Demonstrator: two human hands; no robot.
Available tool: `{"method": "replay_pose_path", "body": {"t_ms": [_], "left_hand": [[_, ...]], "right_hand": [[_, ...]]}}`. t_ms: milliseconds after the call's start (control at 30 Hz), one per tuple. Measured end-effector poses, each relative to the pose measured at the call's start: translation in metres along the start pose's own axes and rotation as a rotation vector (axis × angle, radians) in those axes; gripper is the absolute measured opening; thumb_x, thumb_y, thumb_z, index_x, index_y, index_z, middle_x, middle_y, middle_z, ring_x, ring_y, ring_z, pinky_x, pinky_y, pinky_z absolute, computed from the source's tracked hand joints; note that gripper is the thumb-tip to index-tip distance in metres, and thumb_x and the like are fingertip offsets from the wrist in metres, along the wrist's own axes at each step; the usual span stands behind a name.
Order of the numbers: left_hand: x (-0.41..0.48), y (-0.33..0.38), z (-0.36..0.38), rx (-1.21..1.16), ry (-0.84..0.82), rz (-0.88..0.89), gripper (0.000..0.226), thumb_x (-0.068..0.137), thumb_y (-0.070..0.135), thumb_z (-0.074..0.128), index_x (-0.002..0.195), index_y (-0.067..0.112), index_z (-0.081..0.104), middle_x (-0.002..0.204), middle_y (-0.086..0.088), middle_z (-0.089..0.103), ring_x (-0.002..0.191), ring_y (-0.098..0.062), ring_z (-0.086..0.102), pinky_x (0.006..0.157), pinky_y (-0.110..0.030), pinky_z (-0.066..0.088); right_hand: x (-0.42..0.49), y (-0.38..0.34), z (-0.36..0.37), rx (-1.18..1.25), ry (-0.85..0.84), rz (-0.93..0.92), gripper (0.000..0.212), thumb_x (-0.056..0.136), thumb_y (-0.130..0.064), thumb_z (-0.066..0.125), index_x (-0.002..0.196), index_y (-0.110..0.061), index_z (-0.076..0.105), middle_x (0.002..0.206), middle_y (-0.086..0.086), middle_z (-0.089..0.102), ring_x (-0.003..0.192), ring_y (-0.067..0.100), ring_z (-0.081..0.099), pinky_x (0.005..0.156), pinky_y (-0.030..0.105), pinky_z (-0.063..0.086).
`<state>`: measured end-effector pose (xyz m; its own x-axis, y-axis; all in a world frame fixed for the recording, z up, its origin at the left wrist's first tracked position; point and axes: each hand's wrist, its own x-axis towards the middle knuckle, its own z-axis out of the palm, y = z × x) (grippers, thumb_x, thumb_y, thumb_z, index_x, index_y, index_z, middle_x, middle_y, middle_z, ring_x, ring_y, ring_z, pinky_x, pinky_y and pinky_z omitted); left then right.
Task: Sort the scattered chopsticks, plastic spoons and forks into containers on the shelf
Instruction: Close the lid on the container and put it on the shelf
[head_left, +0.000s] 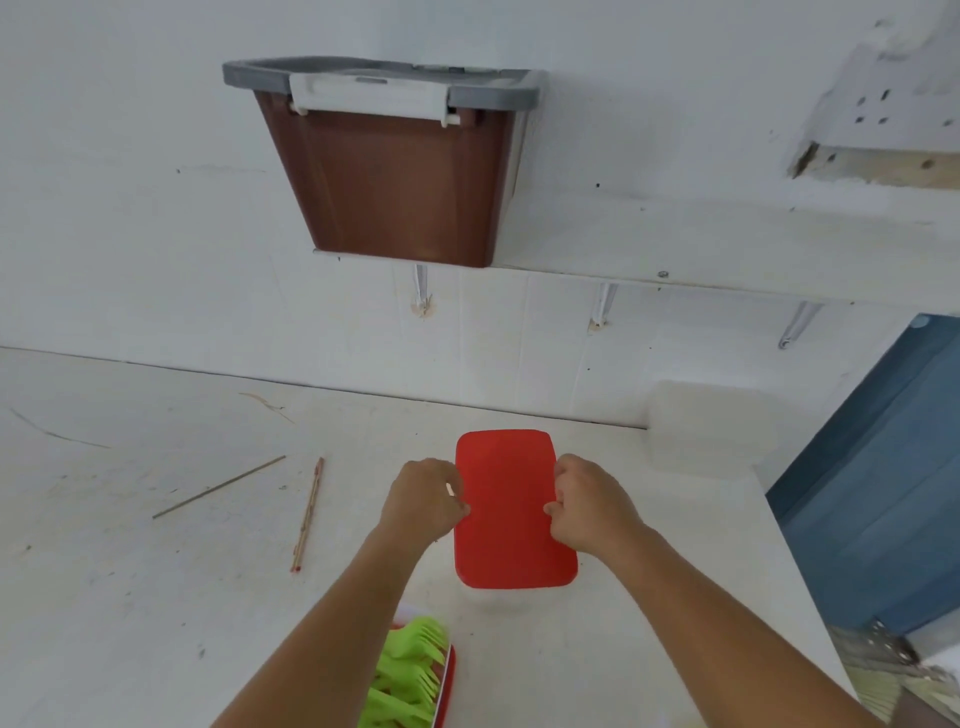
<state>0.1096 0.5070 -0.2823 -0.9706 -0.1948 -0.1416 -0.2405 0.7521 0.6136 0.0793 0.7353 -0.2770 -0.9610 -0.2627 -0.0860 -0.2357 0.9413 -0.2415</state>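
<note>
Green forks (410, 670) lie in one container (451, 673); hands (426, 501) (587, 506) grip red lid (511, 499).

Red lid (511, 499): smooth plastic, matt with a faint sheen. Box (496, 597) under it: clear plastic, little of it visible. Green forks (410, 665): plastic, slightly glossy. Chopsticks (309, 512): pale wood, matt. Bench (130, 571): white, matt, scuffed and scratched. Brown bin (400, 192): smooth plastic, dull sheen; its grey rim (249, 75) matt plastic. Shelf (727, 244): white-painted, matt. Brackets (602, 306): apparently painted metal. Tub (701, 431): frosted translucent plastic.
</note>
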Motion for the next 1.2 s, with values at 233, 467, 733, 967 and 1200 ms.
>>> {"method": "replay_pose_path", "body": {"t_ms": [233,467,733,967,1200], "left_hand": [[0.036,0.016,-0.014,0.501,-0.277,0.134,0.108,0.076,0.039,0.089,0.162,0.024,0.027,0.171,0.013,0.012,0.155,-0.022,0.023,0.111,-0.053,0.044],[0.061,0.024,-0.015,0.677,-0.502,0.182,0.128,0.081,0.041,0.086,0.165,0.021,-0.008,0.173,0.011,-0.01,0.16,-0.026,0.0,0.122,-0.059,0.029],[0.065,0.019,-0.022,0.631,-0.582,0.185,0.12,0.087,0.04,0.081,0.165,0.025,-0.009,0.17,0.015,-0.016,0.155,-0.024,0.027,0.122,-0.047,0.032],[0.064,0.027,-0.016,0.66,-0.563,0.172,0.119,0.088,0.036,0.079,0.164,0.023,-0.012,0.17,0.013,-0.02,0.152,-0.026,0.033,0.118,-0.046,0.037],[0.03,0.015,-0.004,0.152,-0.366,0.007,0.095,0.081,0.01,0.063,0.163,0.025,0.016,0.163,-0.007,0.032,0.115,-0.023,0.06,0.085,-0.032,0.055]], "right_hand": [[0.033,0.002,-0.015,-0.048,-0.256,-0.03,0.093,0.086,-0.027,0.071,0.163,-0.016,0.018,0.166,-0.008,0.014,0.152,0.02,0.025,0.11,0.038,0.046],[0.05,0.002,-0.019,-0.129,-0.462,-0.025,0.103,0.093,-0.027,0.067,0.165,-0.024,-0.006,0.169,-0.018,-0.017,0.159,0.022,-0.011,0.123,0.052,0.028],[0.064,-0.005,-0.028,-0.242,-0.535,-0.039,0.105,0.091,-0.036,0.073,0.165,-0.023,0.0,0.171,-0.012,-0.012,0.152,0.024,0.028,0.117,0.043,0.039],[0.065,0.005,-0.021,-0.107,-0.546,-0.026,0.104,0.093,-0.031,0.07,0.164,-0.029,-0.005,0.168,-0.02,-0.02,0.152,0.022,0.03,0.117,0.039,0.038],[0.026,0.017,0.0,0.394,-0.288,0.113,0.09,0.093,-0.02,0.071,0.164,-0.035,0.016,0.169,-0.009,0.024,0.144,0.02,0.044,0.109,0.031,0.04]]}}
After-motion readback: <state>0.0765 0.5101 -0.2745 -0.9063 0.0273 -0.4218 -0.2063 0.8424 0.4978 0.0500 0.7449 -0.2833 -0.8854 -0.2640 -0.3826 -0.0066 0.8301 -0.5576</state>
